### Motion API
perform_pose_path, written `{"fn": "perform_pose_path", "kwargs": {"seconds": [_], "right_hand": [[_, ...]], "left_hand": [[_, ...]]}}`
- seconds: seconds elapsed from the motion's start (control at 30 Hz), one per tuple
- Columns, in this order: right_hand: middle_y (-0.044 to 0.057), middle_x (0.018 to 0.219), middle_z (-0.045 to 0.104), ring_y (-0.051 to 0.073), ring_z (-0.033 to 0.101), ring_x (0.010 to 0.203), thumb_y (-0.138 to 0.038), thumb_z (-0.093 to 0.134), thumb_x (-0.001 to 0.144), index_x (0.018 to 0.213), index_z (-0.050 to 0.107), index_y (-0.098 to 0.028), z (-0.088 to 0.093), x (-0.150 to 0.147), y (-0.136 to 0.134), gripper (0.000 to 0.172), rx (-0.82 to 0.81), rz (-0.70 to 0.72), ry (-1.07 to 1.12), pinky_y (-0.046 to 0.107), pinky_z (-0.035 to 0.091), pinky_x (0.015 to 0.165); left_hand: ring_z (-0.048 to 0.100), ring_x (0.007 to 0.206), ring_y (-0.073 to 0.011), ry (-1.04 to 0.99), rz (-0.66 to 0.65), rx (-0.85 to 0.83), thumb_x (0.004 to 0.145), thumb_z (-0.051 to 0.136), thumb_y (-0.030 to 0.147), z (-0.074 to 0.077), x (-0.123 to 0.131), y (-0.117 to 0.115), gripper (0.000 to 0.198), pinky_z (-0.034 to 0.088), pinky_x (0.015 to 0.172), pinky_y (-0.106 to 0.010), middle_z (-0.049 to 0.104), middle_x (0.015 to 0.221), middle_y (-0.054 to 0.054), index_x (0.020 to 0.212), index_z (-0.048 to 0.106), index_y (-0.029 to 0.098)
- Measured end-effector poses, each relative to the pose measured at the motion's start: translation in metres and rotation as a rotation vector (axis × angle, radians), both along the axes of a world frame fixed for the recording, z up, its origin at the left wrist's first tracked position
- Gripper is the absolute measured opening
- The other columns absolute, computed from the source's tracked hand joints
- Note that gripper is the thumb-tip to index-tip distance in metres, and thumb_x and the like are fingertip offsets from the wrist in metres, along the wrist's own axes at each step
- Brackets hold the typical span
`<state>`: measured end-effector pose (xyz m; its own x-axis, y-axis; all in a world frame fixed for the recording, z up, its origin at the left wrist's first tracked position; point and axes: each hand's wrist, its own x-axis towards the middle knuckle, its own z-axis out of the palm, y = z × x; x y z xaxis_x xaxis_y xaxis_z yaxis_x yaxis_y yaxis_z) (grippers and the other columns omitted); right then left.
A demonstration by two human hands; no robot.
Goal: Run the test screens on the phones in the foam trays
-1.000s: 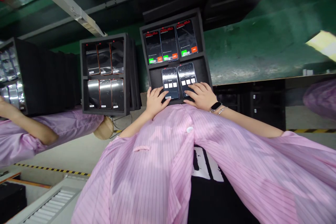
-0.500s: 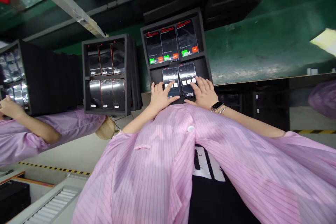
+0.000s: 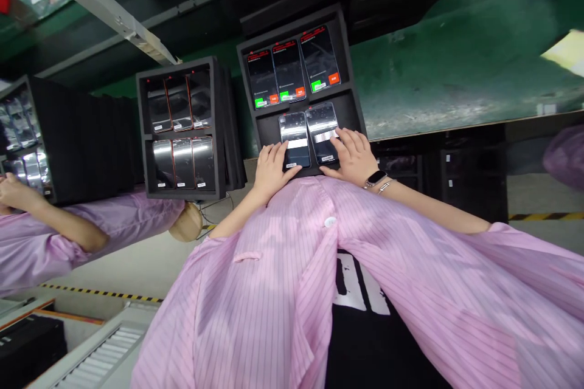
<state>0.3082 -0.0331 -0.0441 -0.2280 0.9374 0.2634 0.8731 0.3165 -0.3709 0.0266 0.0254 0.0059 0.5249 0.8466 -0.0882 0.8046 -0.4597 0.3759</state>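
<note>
Looking at a left phone and right phone, face up toward the tray's near edge, well in from its sides, probably to give each hand its own screen. Left hand loosely spread, gripping nothing, fingertips at the left phone's outer edge. Right hand fanned a bit wider, also gripping nothing, fingertips at or over the right phone's screen. Can't tell if actually pressing. Far phones lined up along the tray's far edge, behind a divider, presumably to stop sliding. All parked by the table's near edge, likely for easy reach. Past the tray's left edge, a second tray, then a co-worker's hand.
</note>
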Motion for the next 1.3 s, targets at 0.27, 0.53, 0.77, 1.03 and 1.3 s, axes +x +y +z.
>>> {"fn": "perform_pose_path", "kwargs": {"seconds": [0.27, 0.53, 0.77, 1.03, 1.3], "right_hand": [[0.023, 0.156, 0.052, 0.039, 0.046, 0.145, -0.069, 0.055, 0.095, 0.156, 0.043, -0.011, 0.003, 0.000, 0.001, 0.085, -0.022, -0.006, 0.033, 0.062, 0.035, 0.120], [0.020, 0.152, 0.057, 0.039, 0.045, 0.146, -0.067, 0.055, 0.094, 0.158, 0.040, -0.015, 0.007, 0.001, -0.005, 0.084, -0.038, -0.054, 0.034, 0.069, 0.019, 0.126], [0.021, 0.153, 0.056, 0.039, 0.045, 0.145, -0.066, 0.053, 0.095, 0.155, 0.045, -0.012, 0.007, -0.001, -0.001, 0.081, -0.058, -0.038, 0.003, 0.065, 0.023, 0.126], [0.023, 0.150, 0.058, 0.038, 0.047, 0.142, -0.060, 0.055, 0.096, 0.150, 0.052, -0.009, 0.009, -0.009, 0.000, 0.075, -0.056, -0.024, 0.004, 0.061, 0.029, 0.124], [0.025, 0.153, 0.057, 0.040, 0.046, 0.145, -0.056, 0.058, 0.095, 0.150, 0.056, -0.007, 0.009, -0.021, 0.010, 0.073, -0.147, -0.004, 0.035, 0.064, 0.029, 0.123]], "left_hand": [[0.054, 0.142, -0.0323, 0.013, 0.037, 0.077, 0.101, 0.060, 0.057, -0.010, -0.008, -0.014, 0.070, 0.025, 0.135, -0.054, 0.061, 0.154, -0.014, 0.154, 0.051, 0.012], [0.055, 0.141, -0.0309, 0.074, 0.020, 0.073, 0.104, 0.054, 0.056, -0.004, -0.002, -0.011, 0.058, 0.025, 0.134, -0.055, 0.060, 0.156, -0.010, 0.151, 0.059, 0.022], [0.042, 0.154, -0.0371, 0.093, -0.071, 0.103, 0.093, 0.064, 0.073, -0.004, -0.007, -0.014, 0.083, 0.022, 0.134, -0.059, 0.046, 0.168, -0.015, 0.157, 0.054, 0.021], [0.051, 0.146, -0.0341, 0.105, -0.231, 0.018, 0.097, 0.066, 0.063, -0.002, -0.013, -0.009, 0.059, 0.033, 0.129, -0.057, 0.061, 0.156, -0.006, 0.145, 0.067, 0.028], [0.061, 0.130, -0.0334, 0.141, -0.201, 0.031, 0.093, 0.076, 0.053, 0.000, -0.023, -0.001, 0.053, 0.046, 0.115, -0.051, 0.064, 0.153, -0.005, 0.139, 0.071, 0.028]]}}
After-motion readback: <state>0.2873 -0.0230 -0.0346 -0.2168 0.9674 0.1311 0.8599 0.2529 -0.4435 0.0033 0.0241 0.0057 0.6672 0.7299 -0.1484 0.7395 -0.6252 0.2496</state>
